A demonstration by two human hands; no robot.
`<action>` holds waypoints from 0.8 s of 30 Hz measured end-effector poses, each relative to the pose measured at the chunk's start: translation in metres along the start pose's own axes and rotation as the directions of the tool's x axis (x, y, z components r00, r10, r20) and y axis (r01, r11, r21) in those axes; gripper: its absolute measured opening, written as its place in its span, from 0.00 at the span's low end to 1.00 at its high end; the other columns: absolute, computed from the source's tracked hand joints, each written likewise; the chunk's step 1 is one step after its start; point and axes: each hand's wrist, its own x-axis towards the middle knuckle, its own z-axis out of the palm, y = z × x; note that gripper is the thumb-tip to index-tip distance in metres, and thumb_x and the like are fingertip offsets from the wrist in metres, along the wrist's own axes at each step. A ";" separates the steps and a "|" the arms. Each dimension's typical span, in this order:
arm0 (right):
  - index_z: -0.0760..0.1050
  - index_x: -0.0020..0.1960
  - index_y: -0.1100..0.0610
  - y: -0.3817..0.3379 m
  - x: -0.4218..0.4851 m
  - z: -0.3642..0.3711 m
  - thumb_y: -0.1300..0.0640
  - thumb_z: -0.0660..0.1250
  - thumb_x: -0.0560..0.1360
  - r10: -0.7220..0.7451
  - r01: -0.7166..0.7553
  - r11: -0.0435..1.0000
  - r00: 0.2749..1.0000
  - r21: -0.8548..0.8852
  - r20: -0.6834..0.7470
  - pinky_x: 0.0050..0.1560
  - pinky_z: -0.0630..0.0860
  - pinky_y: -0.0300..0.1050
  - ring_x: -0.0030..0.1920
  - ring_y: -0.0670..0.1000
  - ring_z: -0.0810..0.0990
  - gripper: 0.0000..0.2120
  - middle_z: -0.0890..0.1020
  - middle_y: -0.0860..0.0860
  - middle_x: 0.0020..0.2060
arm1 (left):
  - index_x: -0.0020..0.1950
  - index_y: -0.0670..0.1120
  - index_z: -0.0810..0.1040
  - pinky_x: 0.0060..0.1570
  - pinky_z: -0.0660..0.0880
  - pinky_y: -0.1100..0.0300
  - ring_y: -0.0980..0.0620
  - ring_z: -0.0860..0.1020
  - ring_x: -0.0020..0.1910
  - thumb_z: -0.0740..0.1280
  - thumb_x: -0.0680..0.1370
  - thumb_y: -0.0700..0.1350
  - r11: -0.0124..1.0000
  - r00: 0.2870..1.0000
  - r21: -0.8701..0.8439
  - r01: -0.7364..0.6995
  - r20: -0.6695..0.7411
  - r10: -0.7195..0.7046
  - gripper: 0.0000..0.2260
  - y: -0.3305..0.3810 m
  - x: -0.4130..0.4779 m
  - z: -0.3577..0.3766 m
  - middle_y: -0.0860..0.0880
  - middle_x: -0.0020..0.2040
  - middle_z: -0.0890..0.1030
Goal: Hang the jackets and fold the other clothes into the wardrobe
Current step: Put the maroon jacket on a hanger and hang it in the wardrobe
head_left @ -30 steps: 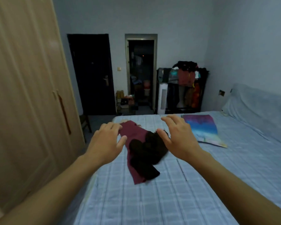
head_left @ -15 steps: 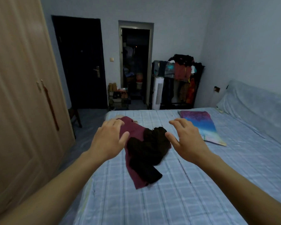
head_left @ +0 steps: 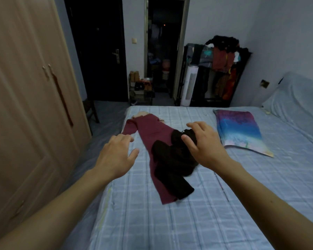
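Note:
A long maroon garment lies stretched out on the blue checked bed. A crumpled black garment lies on top of its lower half. My right hand hovers over the upper end of the black garment with fingers spread, holding nothing. Left of the maroon cloth, my left hand is spread above the bed edge and holds nothing. The beige wardrobe stands along the left with its doors closed.
A multicoloured cloth lies flat on the bed to the right. At the back stand a rack heaped with clothes, a white tower fan, a shoe shelf and a dark door. A narrow floor strip separates bed and wardrobe.
The view has tilted down and drawn closer to the bed. Both hands have moved forward and down over the clothes, the right one now above the black garment.

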 end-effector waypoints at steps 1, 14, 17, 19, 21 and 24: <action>0.70 0.70 0.55 0.005 0.008 0.007 0.43 0.60 0.80 -0.001 0.001 1.000 1.000 0.006 0.005 0.65 0.68 0.51 0.64 0.54 0.72 0.24 0.74 0.53 0.64 | 0.65 0.46 0.74 0.60 0.72 0.48 0.47 0.73 0.60 0.64 0.79 0.55 1.000 1.000 0.018 0.009 0.008 -0.009 0.19 -0.005 0.006 0.004 0.48 0.62 0.77; 0.69 0.72 0.56 0.063 0.087 0.103 0.43 0.60 0.80 0.016 -0.026 0.997 0.992 0.076 0.127 0.66 0.67 0.52 0.67 0.55 0.70 0.25 0.72 0.55 0.68 | 0.66 0.45 0.73 0.59 0.71 0.48 0.46 0.72 0.60 0.64 0.80 0.54 0.995 0.992 0.072 0.070 0.102 -0.077 0.18 -0.029 0.091 0.066 0.47 0.62 0.76; 0.69 0.72 0.56 0.064 0.102 0.124 0.43 0.60 0.80 0.028 -0.036 0.998 0.989 0.052 0.142 0.66 0.69 0.53 0.67 0.55 0.71 0.26 0.72 0.54 0.68 | 0.66 0.45 0.74 0.59 0.72 0.48 0.46 0.72 0.61 0.64 0.80 0.54 0.995 0.988 0.040 0.089 0.124 -0.094 0.19 -0.049 0.110 0.087 0.47 0.63 0.76; 0.69 0.72 0.56 0.064 0.110 0.142 0.44 0.61 0.80 0.035 -0.039 0.999 0.989 0.028 0.145 0.66 0.69 0.53 0.67 0.55 0.71 0.25 0.72 0.54 0.68 | 0.66 0.45 0.74 0.61 0.71 0.49 0.46 0.72 0.63 0.64 0.80 0.54 0.997 0.988 0.013 0.070 0.140 -0.071 0.19 -0.064 0.126 0.107 0.47 0.64 0.76; 0.69 0.72 0.56 0.065 0.120 0.162 0.44 0.61 0.80 0.049 -0.050 0.999 0.986 0.003 0.157 0.66 0.69 0.53 0.66 0.55 0.71 0.25 0.72 0.54 0.68 | 0.67 0.45 0.73 0.62 0.71 0.49 0.46 0.71 0.64 0.63 0.80 0.54 0.999 0.985 -0.013 0.052 0.168 -0.049 0.19 -0.079 0.142 0.131 0.47 0.64 0.76; 0.69 0.72 0.56 0.070 0.136 0.202 0.45 0.62 0.80 0.045 -0.043 0.999 0.980 -0.014 0.194 0.66 0.68 0.51 0.66 0.55 0.71 0.25 0.72 0.54 0.67 | 0.67 0.46 0.73 0.64 0.70 0.50 0.48 0.71 0.64 0.63 0.80 0.54 0.998 0.977 -0.042 0.042 0.212 -0.032 0.19 -0.100 0.164 0.176 0.48 0.64 0.76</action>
